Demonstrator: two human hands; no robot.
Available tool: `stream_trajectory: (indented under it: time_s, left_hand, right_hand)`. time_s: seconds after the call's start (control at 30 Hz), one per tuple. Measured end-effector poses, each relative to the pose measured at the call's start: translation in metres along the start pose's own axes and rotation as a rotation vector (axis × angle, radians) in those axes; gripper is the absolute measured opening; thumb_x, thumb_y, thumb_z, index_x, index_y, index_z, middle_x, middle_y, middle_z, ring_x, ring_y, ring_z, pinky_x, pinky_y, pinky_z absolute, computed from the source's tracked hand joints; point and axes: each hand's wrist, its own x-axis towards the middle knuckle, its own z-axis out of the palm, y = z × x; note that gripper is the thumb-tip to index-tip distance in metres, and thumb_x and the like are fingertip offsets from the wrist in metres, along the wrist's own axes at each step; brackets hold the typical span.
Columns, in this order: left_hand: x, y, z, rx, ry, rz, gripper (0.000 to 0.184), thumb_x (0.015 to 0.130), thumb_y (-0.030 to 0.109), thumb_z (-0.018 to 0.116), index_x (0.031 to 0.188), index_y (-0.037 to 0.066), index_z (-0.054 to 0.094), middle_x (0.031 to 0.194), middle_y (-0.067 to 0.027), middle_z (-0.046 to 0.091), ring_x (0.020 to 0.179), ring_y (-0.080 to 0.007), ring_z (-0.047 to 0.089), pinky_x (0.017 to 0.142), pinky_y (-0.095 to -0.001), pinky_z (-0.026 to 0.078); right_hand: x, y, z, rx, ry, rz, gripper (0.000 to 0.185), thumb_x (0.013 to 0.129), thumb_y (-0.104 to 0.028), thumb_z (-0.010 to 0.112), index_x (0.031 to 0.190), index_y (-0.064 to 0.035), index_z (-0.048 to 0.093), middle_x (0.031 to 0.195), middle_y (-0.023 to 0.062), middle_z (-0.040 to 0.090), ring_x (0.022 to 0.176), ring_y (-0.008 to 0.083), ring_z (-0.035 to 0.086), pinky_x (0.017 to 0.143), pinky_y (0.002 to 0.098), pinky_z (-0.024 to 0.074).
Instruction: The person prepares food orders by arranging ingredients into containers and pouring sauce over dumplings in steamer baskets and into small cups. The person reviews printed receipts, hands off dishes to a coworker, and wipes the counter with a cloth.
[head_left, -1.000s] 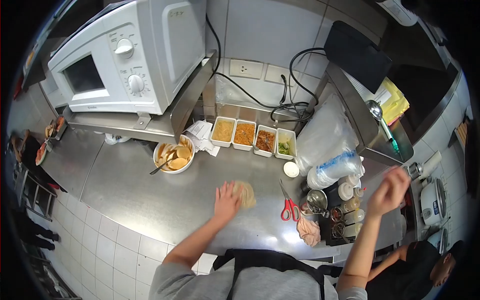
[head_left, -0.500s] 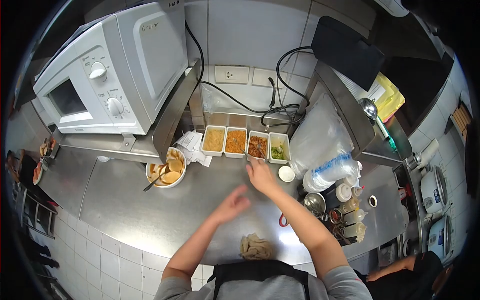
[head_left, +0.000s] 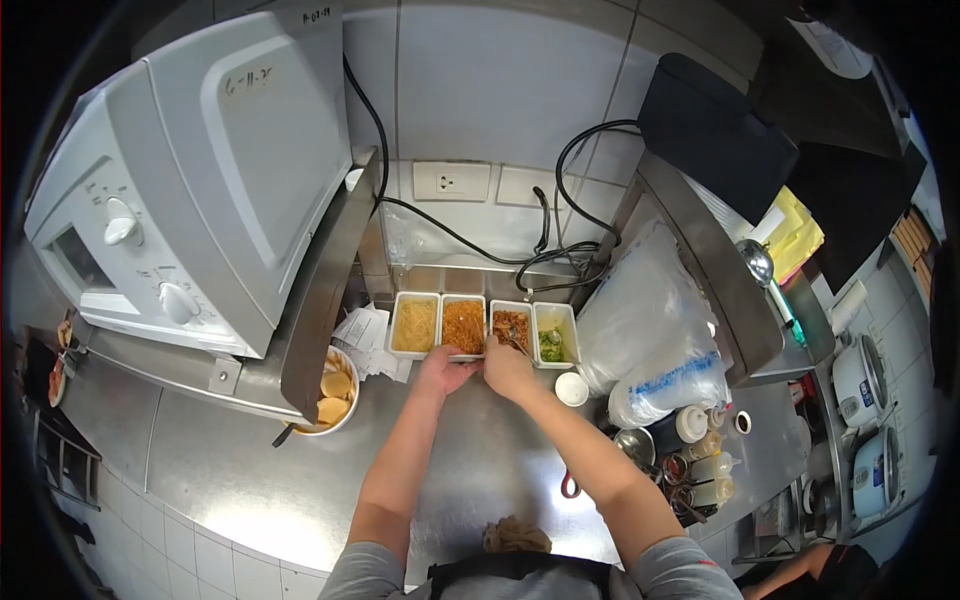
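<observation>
Light is reflected by the smooth, glossy metal of the worktop (head_left: 260, 470). Along its back edge, smooth, plastic-looking tubs (head_left: 412, 355) are flanked by creased, matt paper slips (head_left: 365, 333) and shiny, wrinkled plastic bags (head_left: 640, 305), while at the front edge a rough, matt cloth (head_left: 516, 536) is bunched. The microwave oven (head_left: 260, 130) is cased in smooth, softly glossy panels.

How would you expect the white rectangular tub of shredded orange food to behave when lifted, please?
The white rectangular tub of shredded orange food probably stays stiff, as its rim looks straight. It may feel heavy for its size, since food covers its bottom. Supported only at its near end, where the bare left hand is, it could tip.
</observation>
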Motion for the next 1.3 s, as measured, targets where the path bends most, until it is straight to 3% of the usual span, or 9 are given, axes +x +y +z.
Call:
stream_trajectory:
  time_s: [0.1,0.3,0.7,0.9,1.0,1.1,1.2,1.27,1.3]
  left_hand:
    - [-0.008,-0.006,0.005,0.075,0.061,0.071,0.044,0.083,-0.005,0.034,0.127,-0.005,0.034,0.128,-0.026,0.04,0.12,-0.0412,0.042,0.102,-0.0555,0.036]
    - [-0.062,-0.033,0.002,0.167,0.159,0.055,0.039,0.084,-0.006,0.035,0.123,-0.007,0.038,0.123,-0.0248,0.045,0.114,-0.0382,0.049,0.095,-0.0516,0.046]
    - [-0.12,-0.068,-0.027,0.106,0.078,0.039,0.036,0.086,-0.004,0.036,0.121,-0.012,0.036,0.12,-0.026,0.047,0.111,-0.0382,0.051,0.095,-0.0471,0.048]
    - [-0.134,-0.104,-0.045,0.228,0.068,0.023,0.036,0.09,0.009,0.042,0.125,0.0,0.04,0.122,-0.0185,0.05,0.109,-0.0328,0.054,0.092,-0.0403,0.048]
    - [-0.151,-0.114,-0.039,0.302,0.1,-0.019,0.051,0.089,0.016,0.047,0.137,0.007,0.03,0.133,-0.0164,0.041,0.121,-0.0312,0.044,0.1,-0.0416,0.038]
    - [-0.164,-0.109,-0.023,0.504,0.383,0.055,0.068,0.089,0.018,0.049,0.145,0.01,0.012,0.145,-0.0169,0.023,0.134,-0.0307,0.024,0.108,-0.0433,0.024]
    - [-0.16,-0.079,-0.02,0.775,0.402,0.351,0.085,0.088,0.022,0.052,0.144,0.005,-0.009,0.15,-0.0184,0.007,0.139,-0.03,0.008,0.111,-0.0386,0.013]
    - [-0.131,-0.054,-0.038,1.022,0.371,0.718,0.073,0.09,0.023,0.048,0.144,-0.001,0.004,0.15,-0.0174,0.011,0.139,-0.0265,0.011,0.111,-0.0324,0.015]
    - [-0.118,-0.044,-0.044,1.051,0.306,0.746,0.065,0.091,0.023,0.047,0.142,-0.001,0.013,0.148,-0.0172,0.018,0.137,-0.0258,0.018,0.11,-0.0317,0.018]
  right_hand:
    - [-0.02,-0.006,-0.001,-0.063,0.028,-0.015,0.041,0.082,-0.01,0.047,0.122,-0.0005,0.043,0.08,0.0198,0.065,0.07,0.0392,0.064,0.062,0.0486,0.0497]
    - [-0.067,0.009,0.025,-0.072,0.169,-0.117,0.047,0.083,-0.011,0.047,0.128,-0.0052,0.039,0.081,0.0197,0.064,0.063,0.0369,0.063,0.055,0.0479,0.0497]
    - [-0.13,0.012,0.031,0.084,0.169,-0.225,0.051,0.08,-0.005,0.049,0.129,-0.0079,0.037,0.087,0.0205,0.064,0.063,0.0387,0.061,0.06,0.0498,0.048]
    - [-0.137,0.009,0.01,0.057,0.208,-0.199,0.05,0.079,-0.005,0.05,0.128,-0.007,0.038,0.085,0.0189,0.064,0.063,0.039,0.06,0.061,0.0503,0.0476]
    - [-0.135,0.021,0.014,-0.01,0.211,-0.2,0.051,0.078,-0.004,0.05,0.128,-0.0067,0.039,0.084,0.0181,0.064,0.062,0.0378,0.06,0.061,0.0487,0.048]
    - [-0.139,0.029,0.018,-0.079,0.165,-0.214,0.05,0.078,-0.004,0.05,0.127,-0.0056,0.039,0.082,0.0168,0.064,0.061,0.0363,0.06,0.059,0.0468,0.048]
    - [-0.146,0.029,0.011,-0.109,0.102,-0.315,0.049,0.077,-0.006,0.049,0.126,-0.0049,0.042,0.081,0.015,0.064,0.064,0.0321,0.063,0.06,0.0427,0.0487]
    - [-0.145,0.027,0.009,-0.108,0.127,-0.285,0.05,0.077,-0.006,0.049,0.126,-0.0047,0.042,0.08,0.0142,0.064,0.062,0.0309,0.062,0.059,0.042,0.0486]
    - [-0.144,0.026,0.008,-0.107,0.14,-0.271,0.05,0.077,-0.006,0.048,0.126,-0.0047,0.042,0.079,0.0139,0.064,0.062,0.0303,0.062,0.059,0.0417,0.0486]
